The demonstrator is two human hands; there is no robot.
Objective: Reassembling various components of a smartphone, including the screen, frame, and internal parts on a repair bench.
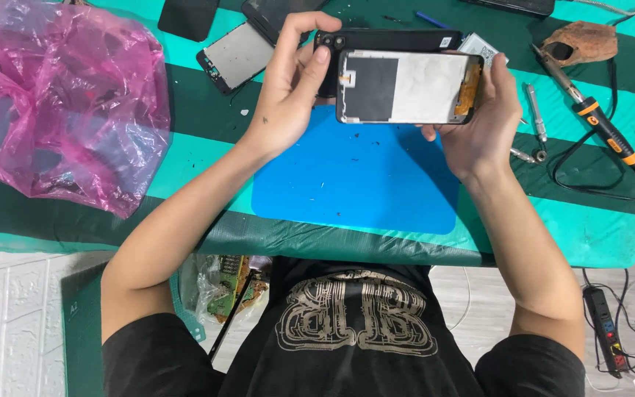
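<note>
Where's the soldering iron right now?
In the head view the soldering iron lies at the table's right side on the green striped cloth, untouched, right of the right hand, just below the brown sponge holder.

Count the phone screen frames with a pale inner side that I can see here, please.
2: one screen frame held between left hand and right hand; another frame on the striped cloth. Others may be hidden.
</note>
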